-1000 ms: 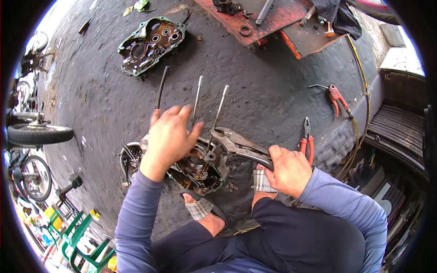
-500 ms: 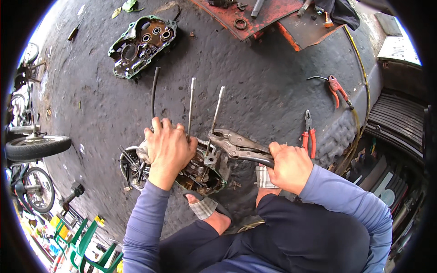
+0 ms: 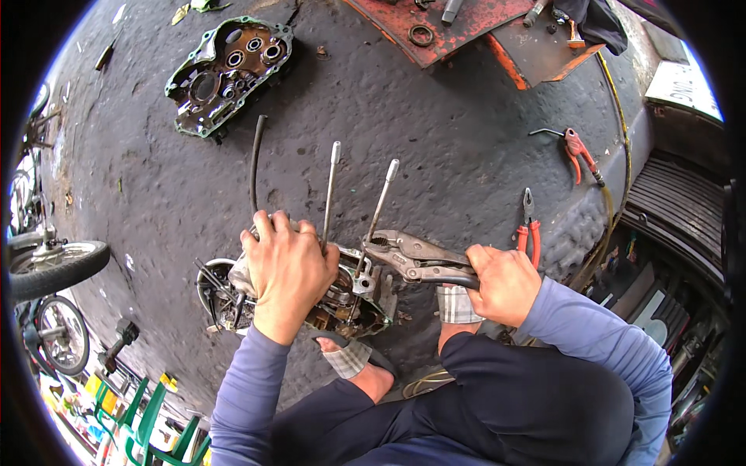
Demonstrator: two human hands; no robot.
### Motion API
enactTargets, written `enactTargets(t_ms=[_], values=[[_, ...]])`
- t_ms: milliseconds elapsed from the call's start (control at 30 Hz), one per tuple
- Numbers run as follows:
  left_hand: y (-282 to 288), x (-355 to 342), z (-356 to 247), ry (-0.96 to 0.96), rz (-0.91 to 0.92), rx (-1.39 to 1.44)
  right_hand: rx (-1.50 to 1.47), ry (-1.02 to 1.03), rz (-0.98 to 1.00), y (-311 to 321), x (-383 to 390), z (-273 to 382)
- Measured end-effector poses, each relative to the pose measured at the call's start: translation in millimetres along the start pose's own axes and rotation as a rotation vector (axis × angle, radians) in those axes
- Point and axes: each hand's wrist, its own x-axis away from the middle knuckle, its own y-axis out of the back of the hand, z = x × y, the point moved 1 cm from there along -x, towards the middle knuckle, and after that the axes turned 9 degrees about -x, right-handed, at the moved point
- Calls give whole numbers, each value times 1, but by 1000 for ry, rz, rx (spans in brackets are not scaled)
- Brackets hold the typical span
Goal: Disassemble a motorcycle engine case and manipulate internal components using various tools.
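An opened motorcycle engine crankcase [image 3: 371,289] rests on the ground in front of my feet. My left hand [image 3: 286,272] is clamped over its top left part, fingers curled over the far edge. Two long metal studs rise from the engine: one stud [image 3: 332,190] beside my left thumb, another stud [image 3: 382,200] to the right. My right hand [image 3: 505,286] is closed around the handles of locking pliers [image 3: 420,256]. Their jaws are at the right stud, low on its shaft; whether they bite it fully I cannot tell. A black rubber hose [image 3: 258,159] sticks up behind my left hand.
A separate crankcase half [image 3: 230,76] lies at the far left. Red-handled pliers [image 3: 529,229] and a red air blow gun [image 3: 575,151] with a hose lie to the right. A red metal tray [image 3: 458,27] stands far off. Green chairs [image 3: 144,415] and motorcycle wheels [image 3: 61,264] are at left.
The view has shifted slightly. The pliers, my right hand and the tops of the studs sit a little farther right and nearer. Both hands keep their holds.
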Motion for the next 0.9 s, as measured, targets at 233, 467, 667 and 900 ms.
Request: enactTargets(t_ms=[233, 467, 667, 900], values=[[1, 3, 2, -7, -33, 7, -28, 28, 31, 1, -8, -10], [3, 3, 2, 8, 43, 20, 8, 64, 53, -1, -19, -18], [4, 2, 2, -5, 0, 8, 23, 123, 70, 0, -32, -27], [-2, 2, 8, 26, 42, -10, 90, 239, 26, 1, -68, -39]])
